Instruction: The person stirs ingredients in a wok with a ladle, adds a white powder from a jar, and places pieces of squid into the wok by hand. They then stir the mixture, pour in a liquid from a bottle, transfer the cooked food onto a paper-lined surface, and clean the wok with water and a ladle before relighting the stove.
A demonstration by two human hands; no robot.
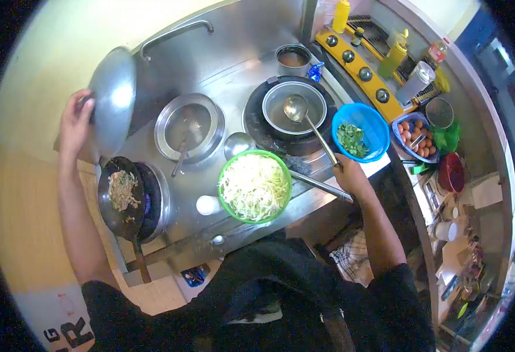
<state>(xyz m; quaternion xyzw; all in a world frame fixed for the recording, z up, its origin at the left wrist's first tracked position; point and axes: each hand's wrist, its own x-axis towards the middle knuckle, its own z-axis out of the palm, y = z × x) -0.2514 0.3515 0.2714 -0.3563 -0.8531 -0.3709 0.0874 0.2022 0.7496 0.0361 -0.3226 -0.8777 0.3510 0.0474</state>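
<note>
My left hand [77, 120] is raised at the left, its fingers closed on the knob of a large metal lid [114, 97], which is tilted nearly upright. Below it sits a wok [114, 220] with cooked, chopped food [122, 190] in it and its handle toward me. In my right hand [351, 174] is the long handle of a ladle [296, 108], whose bowl is over or in a metal pot [273, 123] on the burner. Beside that hand stands a blue plastic bowl [376, 132] of chopped green leaves [351, 139].
A green basin [222, 205] of shredded cabbage and a second long-handled utensil [322, 185] lie near the counter's front. A metal basin [162, 132] with a spoon stands behind. Eggs [421, 141], bottles [393, 58] and a yellow-fronted stove [357, 67] are at the right.
</note>
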